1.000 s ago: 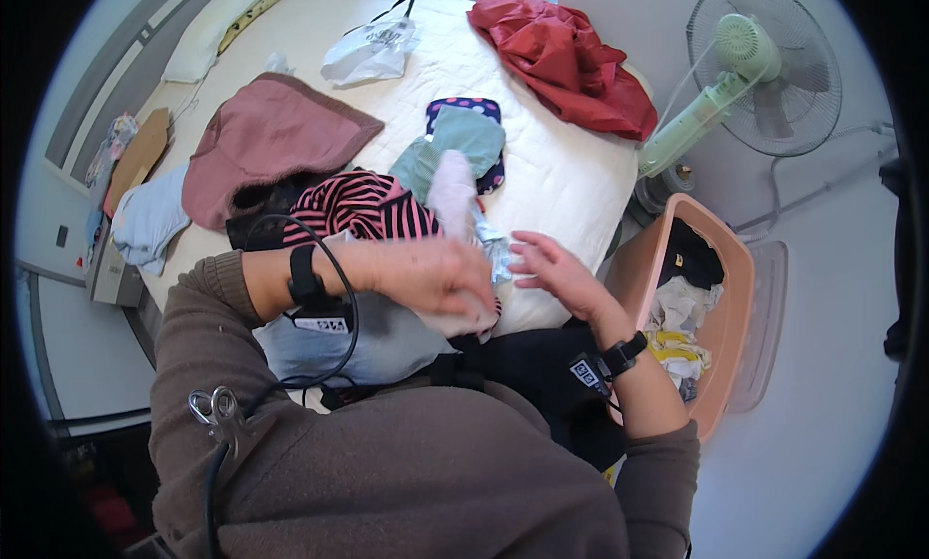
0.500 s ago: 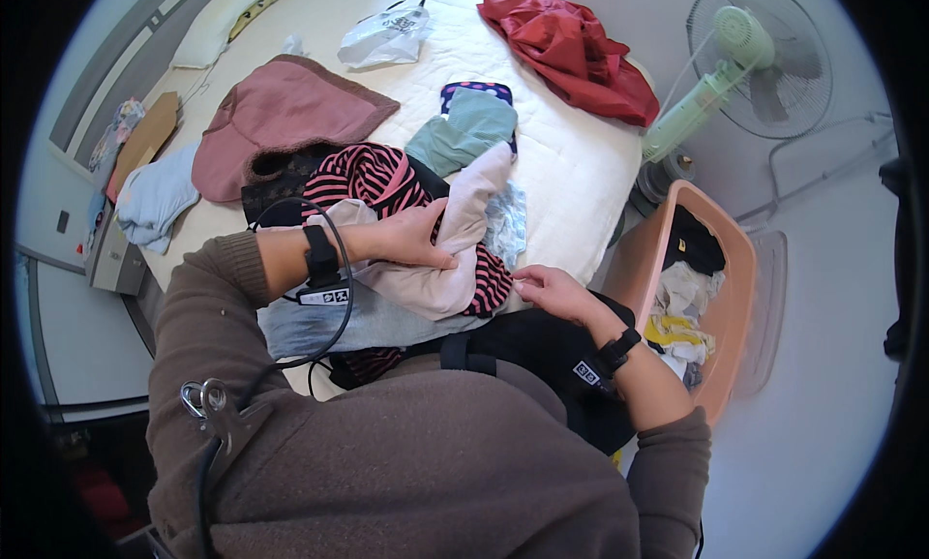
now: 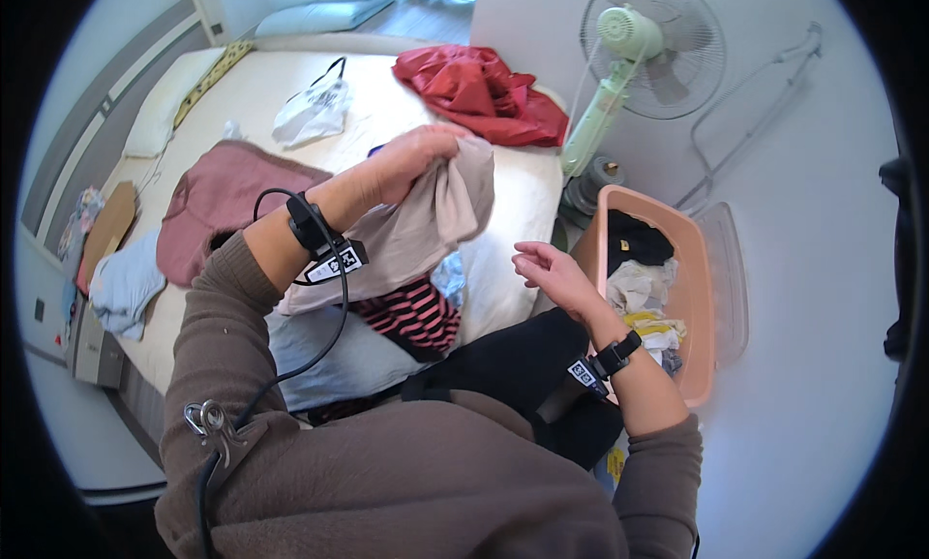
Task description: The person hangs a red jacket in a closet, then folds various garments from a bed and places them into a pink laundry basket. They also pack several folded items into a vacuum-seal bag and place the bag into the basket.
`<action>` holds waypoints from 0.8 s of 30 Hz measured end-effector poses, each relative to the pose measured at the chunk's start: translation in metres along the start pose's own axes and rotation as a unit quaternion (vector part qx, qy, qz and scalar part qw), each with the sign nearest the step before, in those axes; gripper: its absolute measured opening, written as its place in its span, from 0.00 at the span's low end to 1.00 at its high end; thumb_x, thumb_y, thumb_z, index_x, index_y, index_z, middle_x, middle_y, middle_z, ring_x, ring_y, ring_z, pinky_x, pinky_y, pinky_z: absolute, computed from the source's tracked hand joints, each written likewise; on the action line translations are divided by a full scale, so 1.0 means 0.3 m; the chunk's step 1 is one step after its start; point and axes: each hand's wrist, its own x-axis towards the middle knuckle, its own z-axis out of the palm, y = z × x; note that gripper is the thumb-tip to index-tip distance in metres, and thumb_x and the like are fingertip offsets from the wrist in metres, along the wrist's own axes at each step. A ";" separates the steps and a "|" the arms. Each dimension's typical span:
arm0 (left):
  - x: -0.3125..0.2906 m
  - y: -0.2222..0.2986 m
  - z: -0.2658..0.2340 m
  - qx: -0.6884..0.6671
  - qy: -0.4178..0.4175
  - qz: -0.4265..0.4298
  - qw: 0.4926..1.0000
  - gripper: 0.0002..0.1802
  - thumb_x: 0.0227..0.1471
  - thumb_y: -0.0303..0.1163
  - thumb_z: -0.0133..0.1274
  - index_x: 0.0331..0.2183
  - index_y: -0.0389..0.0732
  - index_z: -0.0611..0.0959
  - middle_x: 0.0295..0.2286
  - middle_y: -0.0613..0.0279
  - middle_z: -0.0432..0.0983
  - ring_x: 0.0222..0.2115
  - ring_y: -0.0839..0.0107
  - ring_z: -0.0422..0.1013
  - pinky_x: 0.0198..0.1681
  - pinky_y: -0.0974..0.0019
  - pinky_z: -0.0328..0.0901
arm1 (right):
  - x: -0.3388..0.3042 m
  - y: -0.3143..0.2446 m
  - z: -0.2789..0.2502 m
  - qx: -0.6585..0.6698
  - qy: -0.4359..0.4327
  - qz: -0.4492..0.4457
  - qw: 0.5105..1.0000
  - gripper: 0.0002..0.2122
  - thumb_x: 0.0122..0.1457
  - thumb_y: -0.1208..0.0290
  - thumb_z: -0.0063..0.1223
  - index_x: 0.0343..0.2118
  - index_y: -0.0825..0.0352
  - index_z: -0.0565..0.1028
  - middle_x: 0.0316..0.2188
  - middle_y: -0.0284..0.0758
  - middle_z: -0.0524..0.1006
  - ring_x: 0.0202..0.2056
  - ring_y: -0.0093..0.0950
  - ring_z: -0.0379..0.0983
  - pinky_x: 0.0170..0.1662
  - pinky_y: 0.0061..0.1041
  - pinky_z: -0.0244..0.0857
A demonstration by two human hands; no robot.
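My left hand [image 3: 418, 164] is raised over the bed, its fingers closed on the upper edge of a pale beige-pink garment [image 3: 411, 240]. The cloth hangs down in folds, and its kind does not show. Below it lies a black and pink striped garment [image 3: 411, 317], partly covered. A light grey-blue garment [image 3: 329, 356] spreads nearer to me, close to my lap. My right hand [image 3: 556, 273] hovers between the bed's edge and the bin, holding nothing, its fingers stretched out. Some light blue patterned cloth [image 3: 449, 278] peeks out beside the striped garment.
A dusty-pink garment [image 3: 227, 196], white bag [image 3: 314, 114] and red cloth [image 3: 479, 94] lie on the bed [image 3: 518, 186]. To the right stand a peach plastic bin [image 3: 689, 298] with clothes inside and a green fan [image 3: 619, 85]. A folded pale blue garment [image 3: 131, 283] sits at the left.
My left hand has lifted the beige-pink garment up and away from the striped one. My right hand has come off the striped cloth and opened. The view has shifted.
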 end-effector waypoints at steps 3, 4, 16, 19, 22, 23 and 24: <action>0.133 0.144 0.039 -0.241 -0.048 0.016 0.969 0.13 0.60 0.32 0.46 0.41 0.37 0.81 0.37 0.58 0.80 0.37 0.69 0.76 0.45 0.64 0.71 | -0.005 -0.051 -0.054 0.004 0.021 -0.016 1.000 0.24 0.64 0.61 0.55 0.58 0.70 0.68 0.51 0.36 0.76 0.50 0.24 0.72 0.49 0.25 0.68; 0.182 0.214 0.035 -0.251 -0.085 0.035 0.963 0.14 0.61 0.34 0.45 0.41 0.37 0.81 0.37 0.58 0.80 0.38 0.69 0.76 0.46 0.63 0.72 | -0.006 -0.069 -0.066 0.020 0.016 -0.015 1.000 0.27 0.63 0.61 0.56 0.61 0.70 0.65 0.56 0.41 0.72 0.55 0.28 0.69 0.55 0.28 0.66; 0.260 0.287 0.323 -0.268 -0.165 0.089 0.945 0.27 0.68 0.45 0.37 0.61 0.40 0.66 0.57 0.54 0.66 0.57 0.58 0.65 0.63 0.53 0.58 | -0.108 -0.172 -0.121 0.102 0.314 -0.162 0.930 0.25 0.64 0.54 0.54 0.56 0.70 0.70 0.48 0.31 0.75 0.46 0.20 0.69 0.48 0.20 0.63; 0.244 0.214 0.365 -0.217 -0.221 0.080 0.948 0.26 0.66 0.44 0.39 0.61 0.43 0.66 0.57 0.58 0.66 0.57 0.62 0.64 0.63 0.55 0.58 | -0.162 -0.207 -0.224 0.191 0.316 -0.197 0.908 0.22 0.65 0.57 0.52 0.56 0.67 0.69 0.49 0.31 0.75 0.46 0.22 0.72 0.48 0.23 0.65; 0.259 0.142 0.404 -0.105 -0.286 0.073 0.950 0.24 0.63 0.37 0.47 0.59 0.41 0.69 0.52 0.63 0.71 0.53 0.69 0.68 0.59 0.62 0.62 | -0.220 -0.273 -0.335 0.382 0.188 -0.271 0.863 0.19 0.66 0.62 0.50 0.56 0.66 0.67 0.50 0.33 0.75 0.50 0.27 0.73 0.53 0.30 0.68; 0.262 0.118 0.411 -0.069 -0.308 0.047 0.948 0.24 0.62 0.35 0.49 0.57 0.40 0.70 0.51 0.64 0.72 0.52 0.70 0.69 0.59 0.63 0.63 | -0.239 -0.304 -0.380 0.353 0.217 -0.247 0.876 0.17 0.67 0.66 0.48 0.56 0.66 0.68 0.52 0.35 0.75 0.52 0.31 0.73 0.57 0.36 0.68; 0.265 0.097 0.416 -0.053 -0.335 0.047 0.939 0.25 0.58 0.29 0.53 0.57 0.39 0.72 0.49 0.65 0.74 0.50 0.72 0.70 0.57 0.66 0.63 | -0.258 -0.334 -0.420 0.341 0.249 -0.245 0.872 0.16 0.66 0.68 0.49 0.55 0.66 0.67 0.51 0.36 0.74 0.51 0.32 0.73 0.55 0.35 0.70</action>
